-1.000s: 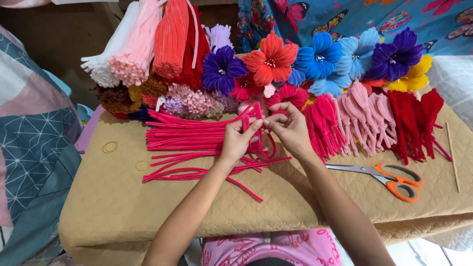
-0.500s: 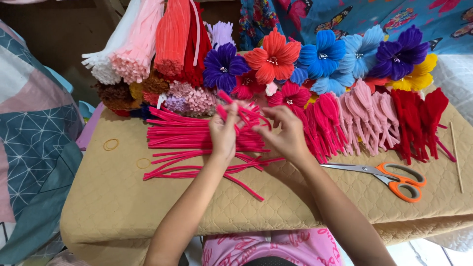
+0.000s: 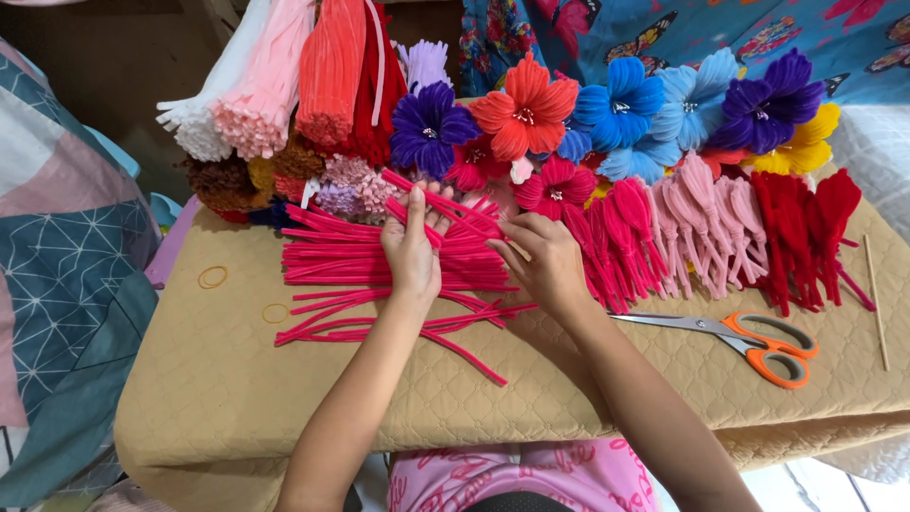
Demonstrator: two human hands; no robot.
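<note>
the hot-pink pipe cleaners lie in a loose heap in the middle of the tan quilted table cover, most of them pointing left to right, with a few strays fanned out on the near side. the left hand rests palm-down on top of the heap, fingers curled round a few stems that cross up toward the far right. the right hand sits just to the right, fingers closed in a pinch on the ends of those same raised stems.

to do this well, i'd judge it best to keep the left palm pressing the heap flat so only the pinched stems lift, line up their tips before drawing them free, and pull along the length of the stems rather than across, as the fuzzy wire snags its neighbours.

right of the hands lie rows of folded petal pieces, magenta, pale pink and red. near right, well apart from the hands, are orange-handled scissors, blades shut, and a thin wooden stick near the right edge. on the far side stand finished pipe-cleaner flowers, purple, orange-red and blue. far left are bundles of uncut stems, white, pink and coral. two rubber bands lie to the left of the heap.
</note>
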